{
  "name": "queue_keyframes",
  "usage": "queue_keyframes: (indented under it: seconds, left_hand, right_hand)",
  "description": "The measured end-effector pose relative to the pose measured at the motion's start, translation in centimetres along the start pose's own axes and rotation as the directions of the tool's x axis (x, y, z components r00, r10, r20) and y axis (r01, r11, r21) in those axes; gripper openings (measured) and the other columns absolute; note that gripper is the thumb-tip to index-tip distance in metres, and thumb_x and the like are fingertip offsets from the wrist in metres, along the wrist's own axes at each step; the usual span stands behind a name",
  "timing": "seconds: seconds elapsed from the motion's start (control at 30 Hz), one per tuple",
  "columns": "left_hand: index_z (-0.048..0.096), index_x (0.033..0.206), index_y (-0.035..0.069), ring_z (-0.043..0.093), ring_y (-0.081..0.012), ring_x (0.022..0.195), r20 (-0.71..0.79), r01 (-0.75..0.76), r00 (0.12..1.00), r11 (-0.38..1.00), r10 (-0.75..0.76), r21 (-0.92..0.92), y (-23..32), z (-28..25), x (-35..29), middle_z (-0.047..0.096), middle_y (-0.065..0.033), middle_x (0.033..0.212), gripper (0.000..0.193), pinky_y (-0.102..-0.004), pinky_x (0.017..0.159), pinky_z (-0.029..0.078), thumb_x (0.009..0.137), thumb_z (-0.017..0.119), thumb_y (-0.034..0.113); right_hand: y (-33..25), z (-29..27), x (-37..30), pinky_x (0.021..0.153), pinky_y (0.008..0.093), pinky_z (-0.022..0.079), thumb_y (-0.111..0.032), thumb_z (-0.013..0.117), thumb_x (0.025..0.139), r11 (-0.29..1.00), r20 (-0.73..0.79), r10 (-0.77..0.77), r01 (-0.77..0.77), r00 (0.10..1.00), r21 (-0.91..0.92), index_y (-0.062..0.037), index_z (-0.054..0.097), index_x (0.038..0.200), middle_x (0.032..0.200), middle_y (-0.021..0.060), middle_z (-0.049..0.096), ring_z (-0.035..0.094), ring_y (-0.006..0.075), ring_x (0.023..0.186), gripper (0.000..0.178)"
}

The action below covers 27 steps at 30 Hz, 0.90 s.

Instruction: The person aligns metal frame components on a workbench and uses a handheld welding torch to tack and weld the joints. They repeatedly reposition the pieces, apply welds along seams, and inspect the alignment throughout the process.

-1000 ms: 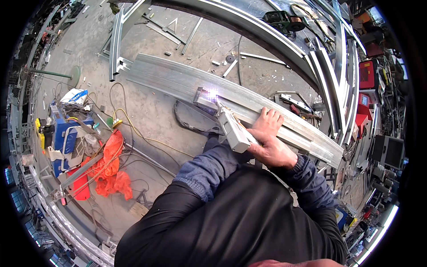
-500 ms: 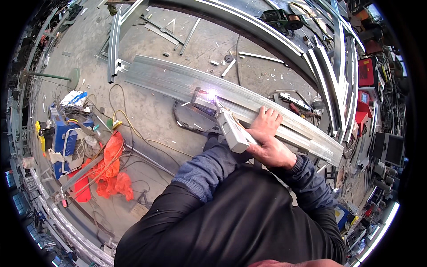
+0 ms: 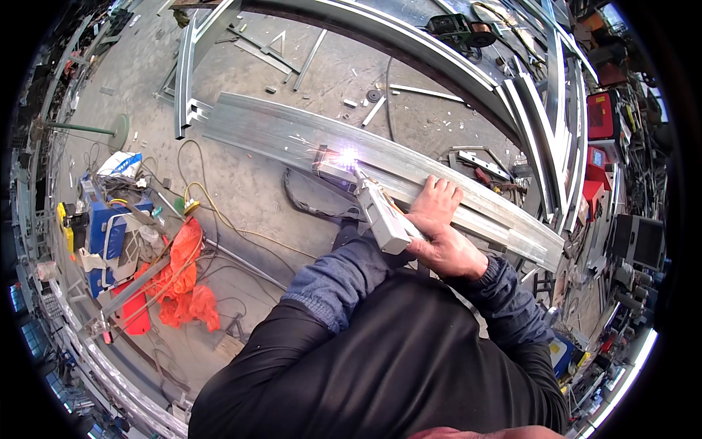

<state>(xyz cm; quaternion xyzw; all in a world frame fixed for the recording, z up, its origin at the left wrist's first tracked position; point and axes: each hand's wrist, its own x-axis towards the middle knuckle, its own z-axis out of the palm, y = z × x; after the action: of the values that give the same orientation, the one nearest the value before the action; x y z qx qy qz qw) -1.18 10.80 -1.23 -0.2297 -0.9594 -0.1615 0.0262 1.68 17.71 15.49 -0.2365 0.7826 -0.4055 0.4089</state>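
A grey-white welding gun (image 3: 384, 218) points up and left, its nozzle at a bright violet-white glow on a long grooved metal profile (image 3: 263, 126). Sparks fly leftward from the glow. A short piece of rectangular metal tube (image 3: 333, 174) sits against the profile beside the glow. My left sleeve (image 3: 333, 282) runs up behind the gun; my left hand is hidden under it, and the gun is carried at the end of that arm. My right hand (image 3: 442, 230) lies on the profile right of the gun, fingers stretched out, thumb near the gun's rear end.
A dark cable (image 3: 296, 197) loops on the floor below the profile. At left stand a blue machine (image 3: 110, 227) and orange cloth (image 3: 191, 252) among cables. A curved metal frame (image 3: 409, 51) spans the far side. Red machines (image 3: 599, 117) line the right.
The glow has grown and sparks now spray leftward from it. The gun and my right hand hold nearly the same places; the view has shifted very slightly.
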Motion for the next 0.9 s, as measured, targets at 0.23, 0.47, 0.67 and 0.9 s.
queue_keyframes:
  seconds: [0.23,0.47,0.67,0.9]
  left_hand:
    - [0.065,0.137,0.008,0.059,-0.0275,0.123,-0.054,-0.024,0.998,0.999,0.026,0.034,-0.17,0.44,-0.11,0.066,-0.0099,0.122,0.041,-0.0514,0.116,0.039,0.103,0.061,0.031]
    - [0.063,0.139,0.007,0.058,-0.0271,0.123,0.004,-0.018,1.0,1.0,0.018,-0.008,-0.17,-0.11,0.01,0.064,-0.0102,0.122,0.057,-0.046,0.114,0.039,0.093,0.071,0.038]
    - [0.058,0.146,0.005,0.054,-0.0281,0.129,0.088,0.008,0.996,0.999,-0.004,-0.05,-0.1,-0.47,0.12,0.063,-0.0111,0.128,0.093,-0.0446,0.115,0.037,0.075,0.095,0.051]
    - [0.058,0.146,0.005,0.055,-0.0283,0.128,0.102,0.005,0.995,0.999,0.001,-0.05,-0.21,-0.25,0.14,0.063,-0.0109,0.127,0.094,-0.0457,0.116,0.038,0.073,0.096,0.05]
  right_hand:
    - [-0.25,-0.06,-0.35,0.11,0.0434,0.054,-0.044,0.071,0.11,1.0,-0.012,0.003,-0.003,1.0,-0.005,-0.0052,0.06,0.157,0.134,0.022,0.074,0.071,0.0327,0.127,0.062]
    - [-0.15,-0.18,-0.46,0.109,0.0442,0.055,-0.043,0.072,0.11,1.0,0.002,0.024,-0.024,1.0,0.008,-0.0058,0.061,0.156,0.133,0.0228,0.074,0.071,0.0338,0.126,0.06]
    - [-0.03,-0.18,-0.61,0.109,0.0449,0.054,-0.042,0.073,0.109,1.0,-0.008,0.023,-0.023,1.0,0.001,-0.0063,0.061,0.156,0.133,0.0229,0.074,0.071,0.0358,0.126,0.06]
    - [0.08,-0.23,-0.79,0.11,0.045,0.054,-0.042,0.074,0.108,0.999,-0.012,0.032,-0.033,0.999,-0.018,-0.0065,0.06,0.157,0.135,0.0238,0.073,0.07,0.0374,0.128,0.062]
